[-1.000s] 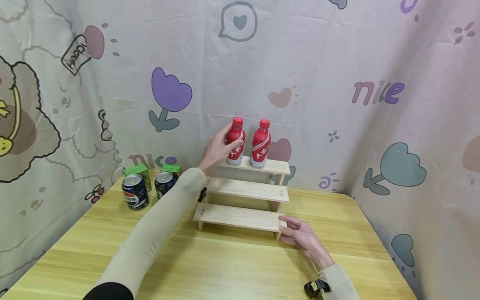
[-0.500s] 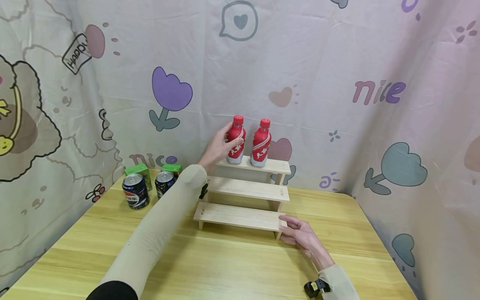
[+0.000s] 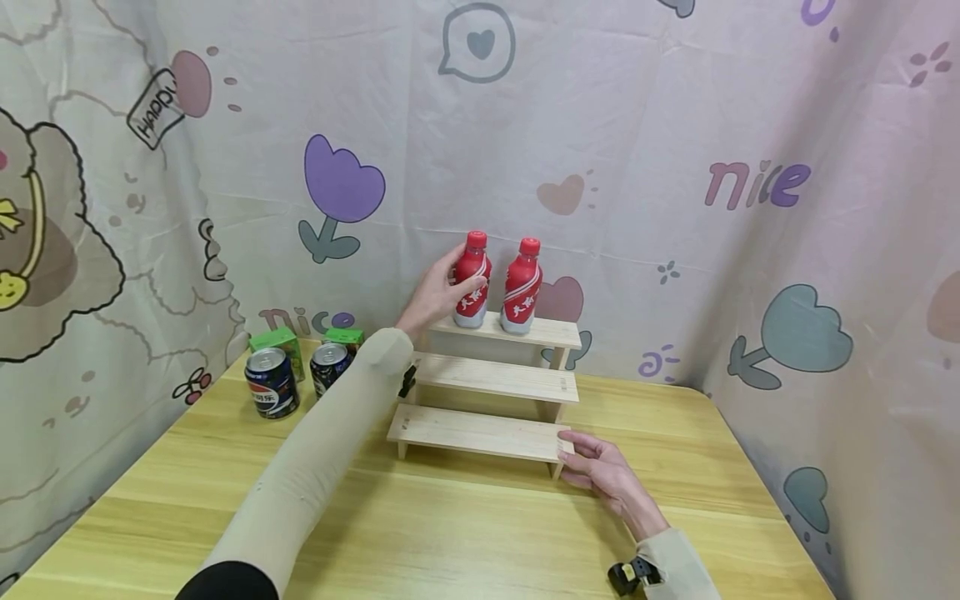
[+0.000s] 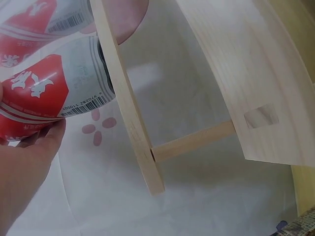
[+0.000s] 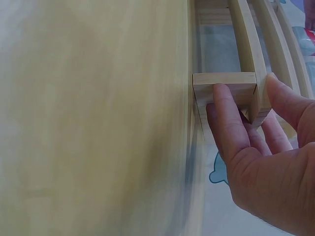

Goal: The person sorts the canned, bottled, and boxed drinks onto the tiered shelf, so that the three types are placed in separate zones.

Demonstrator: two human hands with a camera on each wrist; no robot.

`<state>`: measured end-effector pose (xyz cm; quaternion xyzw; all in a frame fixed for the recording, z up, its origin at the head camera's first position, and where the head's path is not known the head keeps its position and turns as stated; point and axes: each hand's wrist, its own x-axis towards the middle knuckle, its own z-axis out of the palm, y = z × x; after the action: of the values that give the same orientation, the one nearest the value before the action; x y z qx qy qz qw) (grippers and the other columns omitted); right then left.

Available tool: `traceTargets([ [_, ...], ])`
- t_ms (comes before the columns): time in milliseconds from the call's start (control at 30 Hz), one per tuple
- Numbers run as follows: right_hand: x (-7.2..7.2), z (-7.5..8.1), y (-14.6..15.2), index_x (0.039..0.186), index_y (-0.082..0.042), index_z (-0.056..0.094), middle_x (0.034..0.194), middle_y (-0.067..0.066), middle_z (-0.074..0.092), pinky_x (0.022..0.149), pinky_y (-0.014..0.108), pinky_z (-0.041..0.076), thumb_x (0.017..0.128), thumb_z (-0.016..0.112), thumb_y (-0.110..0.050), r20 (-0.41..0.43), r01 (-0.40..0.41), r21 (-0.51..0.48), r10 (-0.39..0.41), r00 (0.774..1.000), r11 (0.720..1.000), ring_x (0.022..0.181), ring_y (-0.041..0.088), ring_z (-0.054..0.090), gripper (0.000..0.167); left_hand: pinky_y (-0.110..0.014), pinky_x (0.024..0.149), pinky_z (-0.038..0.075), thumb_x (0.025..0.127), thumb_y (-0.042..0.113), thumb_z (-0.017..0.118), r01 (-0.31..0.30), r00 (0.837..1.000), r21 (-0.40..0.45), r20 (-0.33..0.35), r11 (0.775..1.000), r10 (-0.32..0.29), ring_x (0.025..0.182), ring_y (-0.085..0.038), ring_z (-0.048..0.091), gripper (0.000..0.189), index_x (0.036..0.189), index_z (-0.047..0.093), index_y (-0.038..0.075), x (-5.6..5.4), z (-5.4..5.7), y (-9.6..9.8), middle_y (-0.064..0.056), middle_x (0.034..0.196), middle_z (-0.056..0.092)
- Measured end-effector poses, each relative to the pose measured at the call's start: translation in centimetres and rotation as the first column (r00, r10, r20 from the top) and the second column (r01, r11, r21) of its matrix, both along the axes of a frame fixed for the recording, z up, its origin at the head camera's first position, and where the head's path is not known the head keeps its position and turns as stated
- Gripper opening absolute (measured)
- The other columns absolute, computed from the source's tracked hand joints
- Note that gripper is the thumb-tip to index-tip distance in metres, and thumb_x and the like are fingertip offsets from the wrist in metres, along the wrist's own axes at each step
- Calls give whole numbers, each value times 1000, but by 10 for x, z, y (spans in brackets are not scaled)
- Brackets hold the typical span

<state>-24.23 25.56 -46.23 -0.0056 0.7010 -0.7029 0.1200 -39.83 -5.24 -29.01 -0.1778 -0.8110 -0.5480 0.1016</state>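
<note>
My left hand (image 3: 437, 292) grips a red bottle (image 3: 471, 292) with a red cap and a pale base, thumb across its front. This bottle stands upright at the left part of the top step of a three-step wooden display rack (image 3: 487, 379). A matching red bottle (image 3: 521, 292) is just to its right on the same step. In the left wrist view the gripped bottle (image 4: 54, 91) has its base right at the top board. My right hand (image 3: 603, 475) holds the right end of the lowest step; in the right wrist view the thumb (image 5: 283, 96) lies on the board, fingers against the leg.
Left of the rack, two dark blue cans (image 3: 272, 383) stand on the wooden table (image 3: 465, 533), with green boxes (image 3: 279, 343) behind them. My left forearm passes in front of the second can. A printed curtain (image 3: 637, 125) surrounds the table's back and sides.
</note>
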Motion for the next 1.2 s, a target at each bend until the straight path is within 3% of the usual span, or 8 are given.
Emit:
traceTargets([
  [1200, 1, 0, -1, 143, 6, 42, 146, 27, 45, 88, 37, 57, 93, 66, -7, 9, 6, 5, -6, 1000, 1000, 101, 15, 68, 57, -48, 106, 46, 91, 37, 69, -24, 999, -30, -42, 999, 23, 127, -25, 51, 75, 154, 31, 24, 0, -3, -1, -4, 145, 49],
])
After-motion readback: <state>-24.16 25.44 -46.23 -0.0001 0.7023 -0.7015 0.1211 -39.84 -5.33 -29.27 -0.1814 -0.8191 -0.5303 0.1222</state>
